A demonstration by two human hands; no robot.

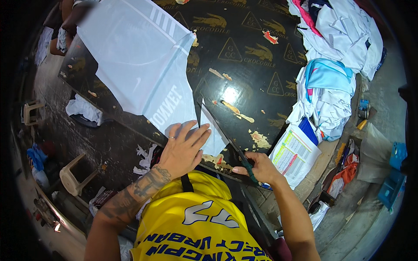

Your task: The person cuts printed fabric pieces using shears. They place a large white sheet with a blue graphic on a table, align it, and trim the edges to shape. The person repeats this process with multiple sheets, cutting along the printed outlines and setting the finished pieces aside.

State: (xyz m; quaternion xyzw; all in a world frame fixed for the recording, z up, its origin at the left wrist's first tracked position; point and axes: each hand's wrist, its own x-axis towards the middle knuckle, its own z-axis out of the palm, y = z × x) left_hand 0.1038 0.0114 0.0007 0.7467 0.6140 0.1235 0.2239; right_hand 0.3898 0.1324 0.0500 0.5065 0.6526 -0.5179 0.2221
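Observation:
A large piece of thin white cloth (139, 65), with stripes and pale lettering on it, lies over the dark table (244, 78) and reaches toward me. My left hand (185, 145) rests flat on its near end, fingers spread, pressing the cloth down. A pair of scissors (237, 150) with green handles is in my right hand (260, 167), its fingers closed round the handles. The long dark blades point away and to the left, along the edge of a narrow white cloth corner (213, 135) beside my left fingertips. Whether the blades touch the cloth is hard to make out.
White garments (339, 35) are heaped at the table's right side, with a light blue one (328, 76) among them. A printed sheet (296, 154) lies near my right hand. Plastic stools (74, 176) and cloth scraps stand on the left floor. Another person's arm shows at far left.

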